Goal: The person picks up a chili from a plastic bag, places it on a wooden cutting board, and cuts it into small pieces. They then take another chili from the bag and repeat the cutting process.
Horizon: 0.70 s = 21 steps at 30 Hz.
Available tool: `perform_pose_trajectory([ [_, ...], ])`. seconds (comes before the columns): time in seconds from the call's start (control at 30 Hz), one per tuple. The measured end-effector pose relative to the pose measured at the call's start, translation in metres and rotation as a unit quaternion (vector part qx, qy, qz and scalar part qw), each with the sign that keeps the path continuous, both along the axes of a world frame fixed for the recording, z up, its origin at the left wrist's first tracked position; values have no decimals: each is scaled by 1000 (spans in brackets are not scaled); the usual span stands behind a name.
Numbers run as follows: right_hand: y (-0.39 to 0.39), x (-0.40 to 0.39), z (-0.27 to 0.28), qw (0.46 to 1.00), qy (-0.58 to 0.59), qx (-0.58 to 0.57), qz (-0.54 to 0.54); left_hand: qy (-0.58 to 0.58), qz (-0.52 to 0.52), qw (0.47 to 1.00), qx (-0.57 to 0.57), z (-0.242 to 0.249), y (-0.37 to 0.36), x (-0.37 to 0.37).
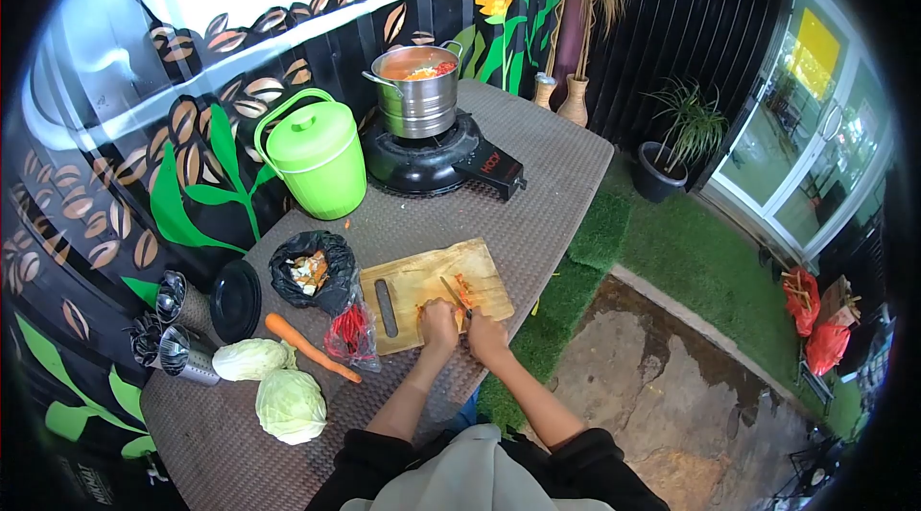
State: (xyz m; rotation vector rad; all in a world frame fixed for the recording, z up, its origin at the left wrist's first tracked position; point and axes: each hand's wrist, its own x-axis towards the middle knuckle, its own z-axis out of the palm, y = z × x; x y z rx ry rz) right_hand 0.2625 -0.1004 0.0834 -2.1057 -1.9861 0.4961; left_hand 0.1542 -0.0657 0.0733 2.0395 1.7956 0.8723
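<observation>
My right hand (487, 334) is wrapped round the handle of a knife (451, 291), whose blade points away from me over the wooden cutting board (402, 282). Close beside it, my left hand (440, 323) is closed with curled fingers on orange carrot pieces at the board's near edge; they are mostly hidden by the hand. Cut carrot strips (463, 288) lie on the board past the blade. A whole carrot (309, 346) rests on the table, left of the board. Next to the board is a clear plastic bag of red chillies (351, 331).
A steel pot (417, 108) with orange-red contents stands on a black portable stove (413, 164). Left of it is a green lidded bucket (321, 166). Also on the woven table (576, 142) are a black bag of scraps (336, 289), two cabbages (292, 407), black plates (235, 301) and utensil holders (197, 367).
</observation>
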Motion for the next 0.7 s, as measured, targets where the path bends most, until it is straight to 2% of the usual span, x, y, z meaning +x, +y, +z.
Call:
perform_pose_trajectory([
  [0.07,-5,-9,-7,997,31,29,-71,0,-6,1000,-1,0,2,1],
  [0.2,12,-8,-10,996,61,-18,-68,-23,-12,999,29,-4,0,-1],
  [0.27,17,-1,-4,999,36,-21,-29,-30,-13,998,49,-5,1,-1],
  [0.33,12,3,2,1000,19,-8,-17,-38,-4,999,11,-6,2,-1],
  [0.4,6,1,4,1000,2,4,-4,-45,-6,999,20,-5,1,-2],
  [0.47,-4,-10,2,998,-3,8,-61,-51,-8,998,28,-2,0,-1],
  [0.5,-5,-11,-16,997,6,36,-64,-43,-3,999,24,-4,1,0],
  [0.63,2,-13,-25,996,11,52,-72,-35,0,999,25,-9,1,1],
  [0.7,11,-7,-25,998,-21,50,-30,-37,-6,999,7,-4,-1,3],
])
